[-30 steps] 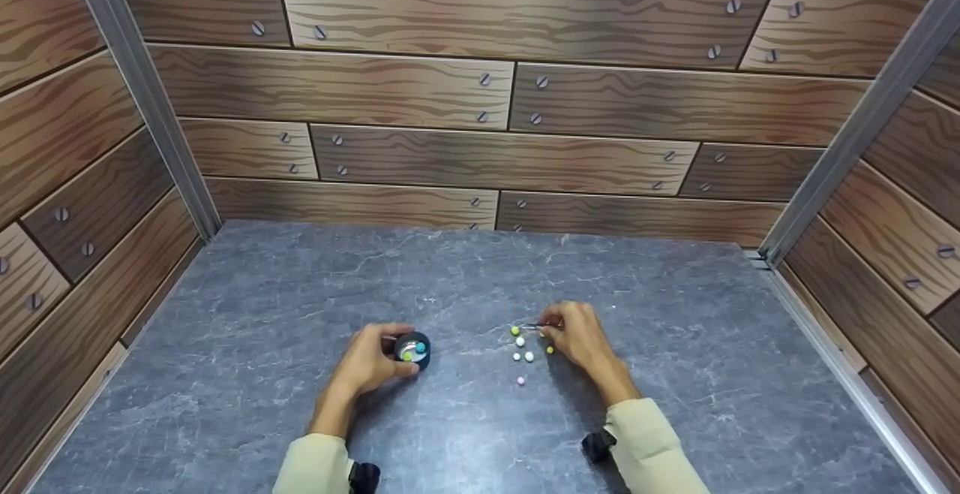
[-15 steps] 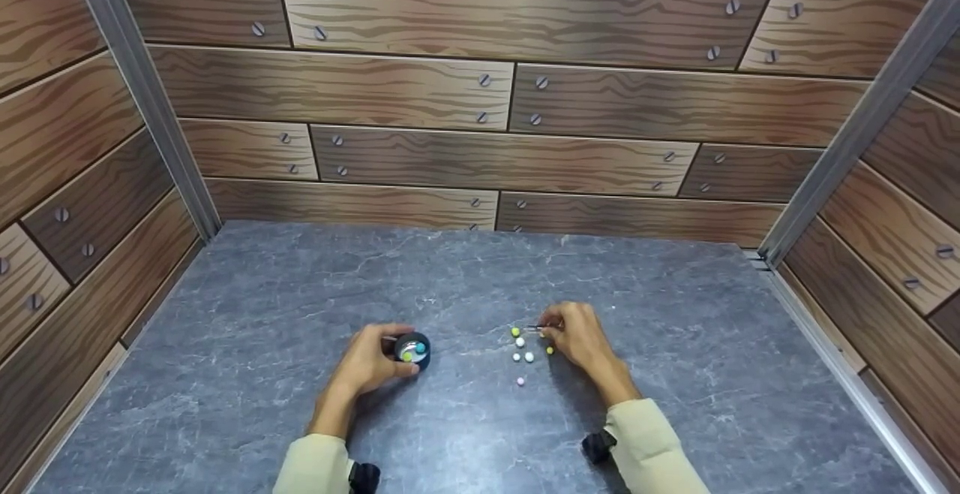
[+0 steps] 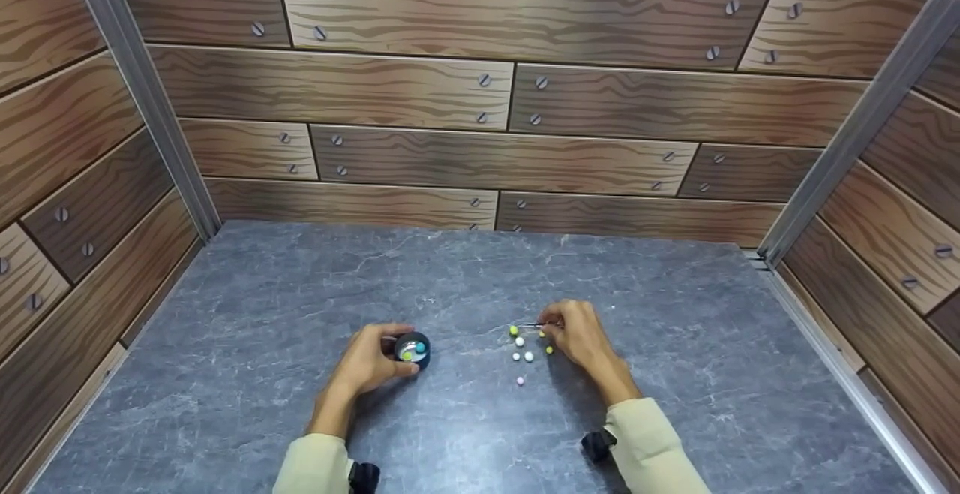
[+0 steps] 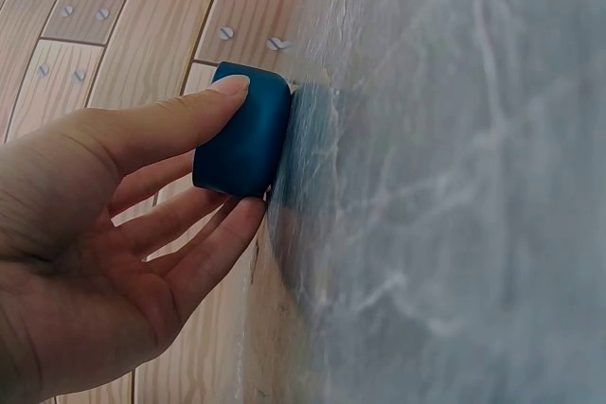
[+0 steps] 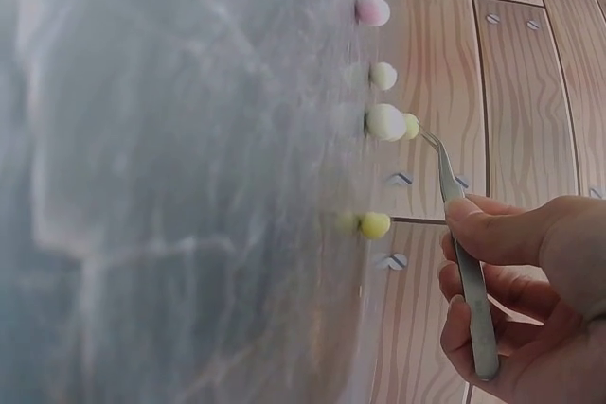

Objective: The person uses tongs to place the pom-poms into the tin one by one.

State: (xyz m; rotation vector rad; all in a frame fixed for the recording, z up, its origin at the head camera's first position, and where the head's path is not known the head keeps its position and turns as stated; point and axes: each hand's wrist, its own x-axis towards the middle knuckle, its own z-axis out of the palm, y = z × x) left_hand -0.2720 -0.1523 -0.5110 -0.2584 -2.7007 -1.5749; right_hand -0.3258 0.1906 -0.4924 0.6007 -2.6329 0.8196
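Note:
Standing on the table, a small dark blue cup [image 3: 424, 361] holds a blue ball [image 3: 420, 347] and a yellow-green ball [image 3: 406, 356]. My left hand [image 3: 366, 365] grips its side between thumb and fingers; the left wrist view shows the cup's [image 4: 248, 139] smooth outer wall. My right hand [image 3: 579, 338] pinches metal tweezers [image 5: 471, 281] with bent, thin tips. Those tips meet a yellow-green ball [image 3: 513, 329], partly hidden behind a white ball [image 5: 385, 122] in the right wrist view. Whether they clamp it I cannot tell.
Several small balls lie loose around the tweezers, among them a white ball [image 3: 529, 356], a pink ball [image 3: 520, 381] and a yellow ball [image 3: 549, 350]. Wood-patterned walls [image 3: 420, 88] and metal posts enclose the grey marbled table [image 3: 300, 276].
The tweezers' tips and the yellow-green ball by them have shifted very slightly. My left hand and the cup stay in place.

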